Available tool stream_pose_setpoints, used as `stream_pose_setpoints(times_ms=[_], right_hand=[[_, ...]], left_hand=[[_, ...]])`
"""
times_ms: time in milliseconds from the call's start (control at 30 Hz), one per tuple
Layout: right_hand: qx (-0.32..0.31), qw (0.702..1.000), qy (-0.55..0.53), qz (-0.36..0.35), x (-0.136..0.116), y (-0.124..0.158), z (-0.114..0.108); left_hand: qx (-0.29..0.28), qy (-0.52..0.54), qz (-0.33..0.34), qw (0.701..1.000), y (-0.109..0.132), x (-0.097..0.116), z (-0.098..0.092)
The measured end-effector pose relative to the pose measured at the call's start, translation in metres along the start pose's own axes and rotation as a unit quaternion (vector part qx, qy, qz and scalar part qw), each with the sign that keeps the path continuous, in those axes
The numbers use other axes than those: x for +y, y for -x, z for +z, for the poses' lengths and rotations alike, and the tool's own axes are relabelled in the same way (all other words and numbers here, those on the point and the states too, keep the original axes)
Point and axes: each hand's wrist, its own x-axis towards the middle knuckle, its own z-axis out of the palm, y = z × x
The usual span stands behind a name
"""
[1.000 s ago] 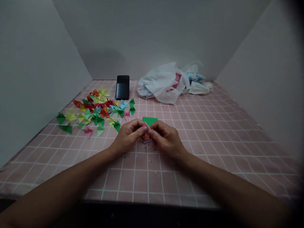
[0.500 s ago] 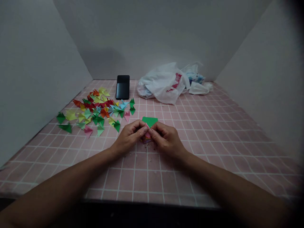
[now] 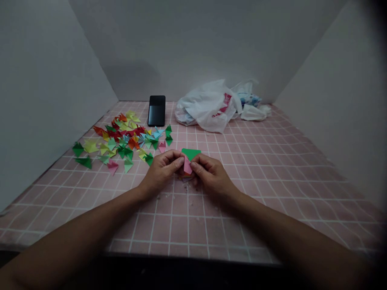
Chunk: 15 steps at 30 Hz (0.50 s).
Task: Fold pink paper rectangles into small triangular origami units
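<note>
Both hands meet at the middle of the mat. My left hand [image 3: 163,171] and my right hand [image 3: 211,174] pinch a small pink paper piece [image 3: 187,166] between their thumbs and fingers. A green paper piece [image 3: 191,152] shows just behind it, partly hidden by my fingers. Under my hands, a small stack of coloured paper [image 3: 186,178] is mostly hidden. To the left of my left hand lies a scattered heap of folded triangular paper units [image 3: 121,141] in several colours.
The pink grid-patterned mat [image 3: 229,217] carries small paper crumbs near my wrists. A black smartphone [image 3: 156,110] lies at the back, and a crumpled white plastic bag [image 3: 208,106] sits at the back right. Grey walls [image 3: 45,80] rise on the sides.
The pink paper piece now shows more clearly between my thumbs, and my hands have shifted slightly with it. The heap, phone and bag have not moved.
</note>
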Motion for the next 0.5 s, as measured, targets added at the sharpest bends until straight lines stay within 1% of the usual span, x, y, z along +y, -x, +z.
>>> stream_pose_setpoints(times_ms=[133, 367, 433, 500], right_hand=[[-0.010, 1.000, 0.001, 0.006, -0.0013, -0.0006, -0.0012], [-0.036, 0.999, 0.004, 0.019, -0.0032, 0.0003, -0.0019], [-0.037, 0.999, 0.014, 0.014, -0.0029, 0.0006, -0.0022], [-0.030, 0.998, 0.046, -0.003, -0.0023, 0.0006, -0.0030]], left_hand=[[0.013, 0.009, -0.021, 1.000, -0.0001, 0.0016, -0.0005], [0.036, -0.056, 0.002, 0.998, -0.0012, 0.0077, -0.0020], [0.037, -0.068, 0.005, 0.997, -0.0015, 0.0081, -0.0022], [0.035, -0.075, 0.006, 0.997, -0.0019, 0.0075, -0.0026]])
